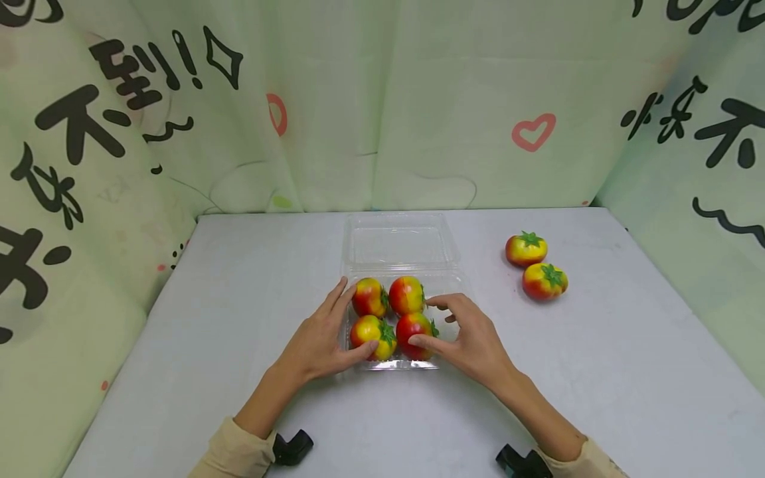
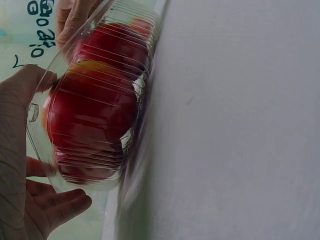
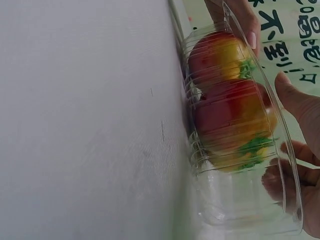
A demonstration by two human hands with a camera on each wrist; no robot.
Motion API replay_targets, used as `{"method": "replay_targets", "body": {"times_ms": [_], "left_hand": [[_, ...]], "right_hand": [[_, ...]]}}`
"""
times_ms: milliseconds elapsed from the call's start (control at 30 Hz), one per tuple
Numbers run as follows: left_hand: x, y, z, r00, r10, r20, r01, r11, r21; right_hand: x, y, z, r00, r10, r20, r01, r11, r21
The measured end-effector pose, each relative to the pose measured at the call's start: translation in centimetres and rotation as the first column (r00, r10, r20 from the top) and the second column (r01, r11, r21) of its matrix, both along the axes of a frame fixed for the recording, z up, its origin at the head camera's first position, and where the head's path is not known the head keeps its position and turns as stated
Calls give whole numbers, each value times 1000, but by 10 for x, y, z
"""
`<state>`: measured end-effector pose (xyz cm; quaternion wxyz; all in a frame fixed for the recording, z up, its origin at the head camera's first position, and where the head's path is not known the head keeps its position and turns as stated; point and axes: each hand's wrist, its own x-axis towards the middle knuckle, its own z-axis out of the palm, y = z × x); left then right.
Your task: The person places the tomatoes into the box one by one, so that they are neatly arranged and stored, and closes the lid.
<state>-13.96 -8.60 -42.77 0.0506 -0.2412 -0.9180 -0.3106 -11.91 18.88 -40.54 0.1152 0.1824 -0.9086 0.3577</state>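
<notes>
A clear plastic clamshell box (image 1: 358, 364) stands on the table with its lid (image 1: 399, 243) laid back. In its left part sit two red-and-yellow tomatoes with green tops, the rear left tomato (image 1: 369, 297) and the front left tomato (image 1: 373, 336). Beside them are a rear right tomato (image 1: 406, 295) and a front right tomato (image 1: 416, 335). My left hand (image 1: 325, 340) is at the box's left side, fingers extended by the rear left tomato, thumb over the front left one. My right hand (image 1: 475, 340) has its thumb at the front right tomato and its loosely bent fingers near the rear right one.
Two more tomatoes, one behind (image 1: 526, 249) and one in front (image 1: 544, 281), lie on the white table (image 1: 597, 372) to the right of the box. A pale green printed cloth (image 1: 442, 119) encloses the table's back and sides.
</notes>
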Motion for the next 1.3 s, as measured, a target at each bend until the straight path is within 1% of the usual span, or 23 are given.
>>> {"method": "replay_targets", "body": {"times_ms": [367,500,700,767,1000,1300], "left_hand": [[0,0,-1,1000,-1,-4,1,1000,1],[-1,-1,-1,1000,-1,0,1,1000,-4],[-1,-1,-2,1000,-1,3,1,1000,0],[-1,-1,-2,1000,-2,2,2,1000,3],[-2,-1,-4,1000,-6,-12,6,1000,3],[-1,0,-2,1000,-1,3,1,1000,3]], "right_hand": [[0,13,4,999,-51,5,51,999,4],[-1,18,4,998,-66,-8,66,998,10],[-4,26,3,994,-87,-62,88,996,3],[-4,29,4,993,-95,-67,95,995,3],[-8,36,5,991,-128,-29,129,992,0],[-12,45,8,985,-170,-25,170,985,-18]]}}
